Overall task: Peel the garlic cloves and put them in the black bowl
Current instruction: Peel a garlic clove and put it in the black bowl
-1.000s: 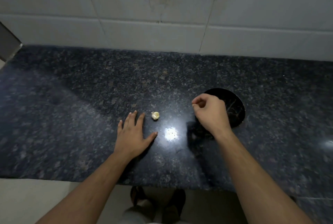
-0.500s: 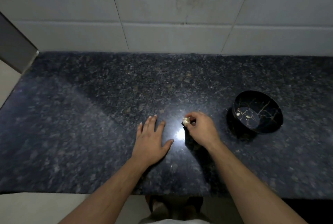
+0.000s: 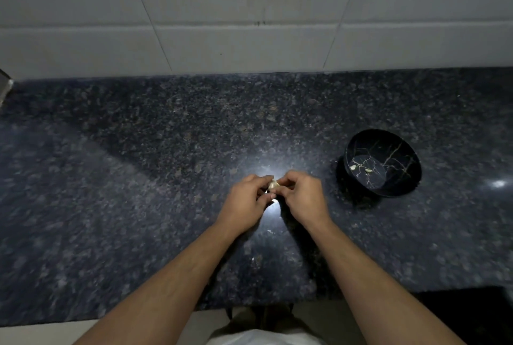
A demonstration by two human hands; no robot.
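Now your left hand [image 3: 245,200] is off the counter [image 3: 138,191], where it lay flat half a second ago, and has joined your right hand [image 3: 302,200] on the clove [image 3: 273,185]. Both hands pinch it between fingertips and thumbs, held just above the bright reflection on the stone. Half a second ago only your right hand was on the clove, picking it up from the surface; a second ago that hand was over the bowl [image 3: 402,178] and the clove lay untouched beside your flat left hand.

Finding: the pick-up is complete and peeling is, by my judgement, just starting. The clove looks papery and pale, so the skin is probably still on, though it is too small to confirm.

The bowl stands well to the right of your grip, upright, with two pale pieces [image 3: 361,169] on its floor, apparently cloves already peeled.

Remaining: strip the skin, then carry the clove right and drop it in. No other loose cloves are visible on the counter.
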